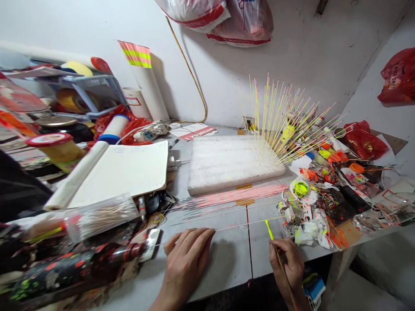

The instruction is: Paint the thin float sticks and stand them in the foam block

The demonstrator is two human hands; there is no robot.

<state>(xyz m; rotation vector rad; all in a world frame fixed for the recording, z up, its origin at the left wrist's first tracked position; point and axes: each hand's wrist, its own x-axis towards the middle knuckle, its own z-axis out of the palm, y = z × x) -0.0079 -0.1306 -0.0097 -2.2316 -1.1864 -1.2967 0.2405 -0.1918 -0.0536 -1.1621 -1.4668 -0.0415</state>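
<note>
My left hand (188, 255) is closed around a thin pink rod (238, 226), which runs out to the right above the grey tabletop. On the hand's other side, a thin line reaches toward the tip of a paint-spotted dark tool (87, 263). In my right hand (288, 261) is a slim paintbrush (269, 230), its bristles coated neon yellow and touching or very near the rod's right part. Several pink rods (233, 196) lie side by side behind my hands. A white foam block (227, 162) bears many upright rods (275, 116) with yellow and pink bands.
An open notebook (121, 172) and a bag of cotton swabs (105, 216) lie at left. A yellow paint pot (300, 188) and paint-smeared scraps (313, 229) crowd the right. A striped white tube (145, 86) leans on the wall. Plastic bags (240, 21) hang above.
</note>
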